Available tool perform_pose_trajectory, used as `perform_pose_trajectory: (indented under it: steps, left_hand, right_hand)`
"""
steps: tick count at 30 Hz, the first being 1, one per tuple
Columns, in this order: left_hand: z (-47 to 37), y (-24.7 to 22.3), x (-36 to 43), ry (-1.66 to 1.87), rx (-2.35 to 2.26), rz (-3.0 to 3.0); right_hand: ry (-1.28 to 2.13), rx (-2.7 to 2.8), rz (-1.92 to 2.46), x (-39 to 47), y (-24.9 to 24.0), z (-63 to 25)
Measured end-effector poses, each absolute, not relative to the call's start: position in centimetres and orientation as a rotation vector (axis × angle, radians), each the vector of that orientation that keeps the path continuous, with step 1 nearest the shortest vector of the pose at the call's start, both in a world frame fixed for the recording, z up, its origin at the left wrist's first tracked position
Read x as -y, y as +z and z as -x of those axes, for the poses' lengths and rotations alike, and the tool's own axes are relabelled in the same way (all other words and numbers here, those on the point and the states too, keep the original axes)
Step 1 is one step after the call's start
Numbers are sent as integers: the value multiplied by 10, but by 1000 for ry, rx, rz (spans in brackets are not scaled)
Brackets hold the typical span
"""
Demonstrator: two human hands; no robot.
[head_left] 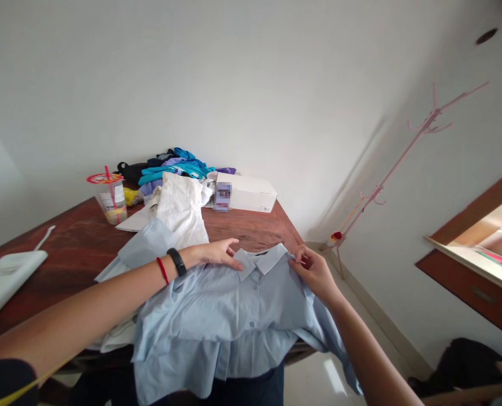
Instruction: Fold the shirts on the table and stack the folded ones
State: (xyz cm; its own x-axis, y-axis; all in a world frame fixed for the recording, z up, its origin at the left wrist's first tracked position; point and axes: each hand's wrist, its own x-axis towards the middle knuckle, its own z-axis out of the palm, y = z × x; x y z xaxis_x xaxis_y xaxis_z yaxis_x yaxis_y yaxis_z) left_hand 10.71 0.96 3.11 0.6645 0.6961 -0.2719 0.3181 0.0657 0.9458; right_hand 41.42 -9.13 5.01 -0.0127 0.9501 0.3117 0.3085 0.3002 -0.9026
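A light blue button-up shirt [221, 316] lies spread over the front of the table, its lower part hanging off the edge. Its pointed collar [270, 260] faces the far side, with buttons down the middle. My left hand [219, 254], with a dark wristband and a red cord at the wrist, rests at the shirt's shoulder left of the collar; thumb and fingers are apart. On the other shoulder, my right hand [312, 268] pinches the cloth just right of the collar. One sleeve hangs down beside my right forearm.
A white striped garment [181, 206] lies beyond the shirt, near a pile of clothes [179, 166]. A white box [251, 193], a cup with a straw [112, 200] and a white device [9, 282] share the wooden table [77, 237]. A pink coat stand [399, 152] leans in view at right.
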Motion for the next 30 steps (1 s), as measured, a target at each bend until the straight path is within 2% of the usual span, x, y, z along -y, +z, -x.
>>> perform_pose_trajectory:
  steps: [3, 6, 16, 20, 24, 30]
  left_hand:
    - [-104, 48, -16, 163, -677, -1558]
    - [-104, 63, -18, 130, -531, -1684]
    - [-105, 102, -5, 534, -388, -1909]
    - [-102, 109, -8, 574, -540, -2063]
    - [-99, 109, -13, 766, -808, -2292]
    - [-101, 112, -18, 888, -1313, -2473]
  right_hand:
    - [618, 1605, 1134, 94, 58, -411]
    - [555, 1604, 1082, 96, 63, -410]
    - [420, 1500, 1001, 97, 75, -416]
    - [385, 1489, 988, 97, 76, -416]
    - [346, 1513, 1037, 94, 73, -420]
    - [-28, 1658, 1174, 67, 74, -425]
